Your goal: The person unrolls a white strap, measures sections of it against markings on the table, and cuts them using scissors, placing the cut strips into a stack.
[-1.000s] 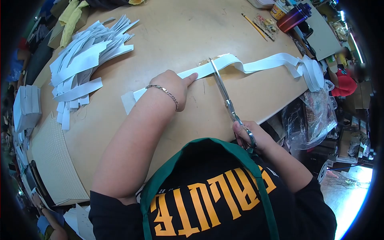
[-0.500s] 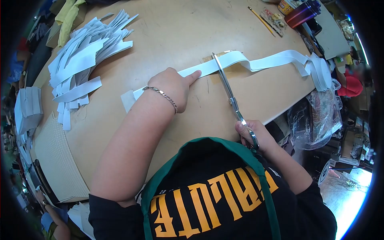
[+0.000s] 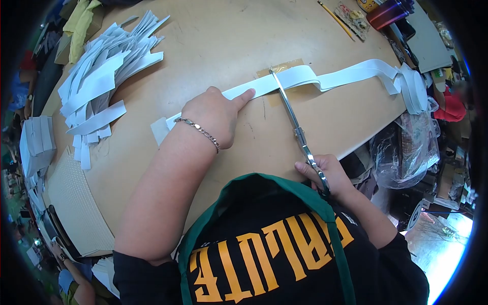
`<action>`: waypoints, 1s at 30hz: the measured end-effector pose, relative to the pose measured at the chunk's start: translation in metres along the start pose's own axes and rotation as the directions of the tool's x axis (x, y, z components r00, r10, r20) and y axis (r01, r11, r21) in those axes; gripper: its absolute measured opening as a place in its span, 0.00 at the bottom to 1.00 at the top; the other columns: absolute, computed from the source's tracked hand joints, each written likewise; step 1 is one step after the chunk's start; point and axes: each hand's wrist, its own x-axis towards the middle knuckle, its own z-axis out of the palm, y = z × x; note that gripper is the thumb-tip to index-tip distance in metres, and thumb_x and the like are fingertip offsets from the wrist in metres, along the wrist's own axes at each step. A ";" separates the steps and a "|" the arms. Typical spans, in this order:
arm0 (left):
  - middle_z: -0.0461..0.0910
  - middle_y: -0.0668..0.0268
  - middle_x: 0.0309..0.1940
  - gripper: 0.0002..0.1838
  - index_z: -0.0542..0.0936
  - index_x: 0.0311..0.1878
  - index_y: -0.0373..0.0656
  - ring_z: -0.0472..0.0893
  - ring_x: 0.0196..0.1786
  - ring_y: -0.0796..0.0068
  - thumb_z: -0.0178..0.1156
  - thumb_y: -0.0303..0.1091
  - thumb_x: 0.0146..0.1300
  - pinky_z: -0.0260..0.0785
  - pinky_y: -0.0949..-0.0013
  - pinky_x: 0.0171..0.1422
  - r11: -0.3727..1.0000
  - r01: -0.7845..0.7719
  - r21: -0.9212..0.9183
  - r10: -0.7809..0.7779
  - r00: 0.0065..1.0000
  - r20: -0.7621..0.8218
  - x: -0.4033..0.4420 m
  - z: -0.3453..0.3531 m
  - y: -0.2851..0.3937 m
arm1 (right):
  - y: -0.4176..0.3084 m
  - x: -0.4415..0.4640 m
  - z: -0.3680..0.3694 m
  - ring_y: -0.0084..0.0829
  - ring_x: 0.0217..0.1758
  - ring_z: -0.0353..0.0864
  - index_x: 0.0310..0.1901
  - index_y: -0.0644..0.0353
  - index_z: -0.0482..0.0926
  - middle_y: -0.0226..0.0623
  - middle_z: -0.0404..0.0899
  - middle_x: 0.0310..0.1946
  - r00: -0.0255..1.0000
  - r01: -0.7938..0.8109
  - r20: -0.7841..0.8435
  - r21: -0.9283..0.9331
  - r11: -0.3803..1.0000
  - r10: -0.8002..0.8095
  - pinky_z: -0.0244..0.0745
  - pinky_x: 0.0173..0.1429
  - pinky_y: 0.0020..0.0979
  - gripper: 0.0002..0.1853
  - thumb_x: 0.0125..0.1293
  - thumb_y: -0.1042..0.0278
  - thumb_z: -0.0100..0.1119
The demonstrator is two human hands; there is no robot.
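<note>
A long white elastic-like strip (image 3: 351, 79) lies across the table, with a loose fold right of the scissors and a gathered coil at the table's right edge. My left hand (image 3: 211, 113) presses the strip's left part against the tabletop. Its index finger is stretched out along the strip; the other fingers are mostly hidden under the palm. My right hand (image 3: 328, 175) is closed round the handles of metal scissors (image 3: 293, 118). Their blades cross the strip just right of my left fingertip and look nearly together. Brown tape (image 3: 295, 64) shows on the table beneath the strip.
A heap of cut white strips (image 3: 96, 76) lies at the table's left. At the back right are a pencil (image 3: 335, 20) and a purple tumbler (image 3: 389, 14). A clear plastic bag (image 3: 404, 152) hangs below the right edge. Other people are partly visible at both sides.
The camera view has shifted slightly. Both hands, the scissors and the strip stay in nearly the same places; my right thumb has moved a little on the scissors handle.
</note>
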 end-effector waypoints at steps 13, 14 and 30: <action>0.71 0.48 0.41 0.45 0.53 0.69 0.69 0.78 0.40 0.53 0.57 0.26 0.48 0.72 0.62 0.46 1.000 -0.019 0.009 0.019 1.000 -0.014 0.000 0.001 0.002 | -0.039 -0.029 -0.108 0.18 0.15 0.69 0.28 0.58 0.71 0.26 0.67 0.13 0.730 0.678 -0.153 0.039 0.734 -0.666 0.61 0.21 0.20 0.26 0.55 0.37 0.58; 0.71 0.47 0.40 0.45 0.52 0.69 0.69 0.78 0.40 0.53 0.57 0.26 0.48 0.72 0.62 0.46 1.000 -0.020 0.015 0.020 1.000 -0.010 0.000 0.000 0.003 | -0.055 -0.021 -0.122 0.19 0.15 0.68 0.27 0.57 0.72 0.25 0.67 0.13 0.728 0.589 -0.331 -0.144 0.795 -0.600 0.61 0.20 0.21 0.27 0.52 0.36 0.59; 0.70 0.49 0.37 0.48 0.50 0.70 0.69 0.78 0.36 0.51 0.59 0.26 0.46 0.73 0.59 0.42 0.997 0.064 0.045 -0.062 0.997 -0.042 -0.001 0.007 0.013 | -0.077 0.069 -0.066 0.38 0.43 0.73 0.34 0.62 0.76 0.39 0.74 0.38 0.266 0.552 0.279 -0.829 -0.091 -0.923 0.71 0.46 0.36 0.08 0.52 0.72 0.52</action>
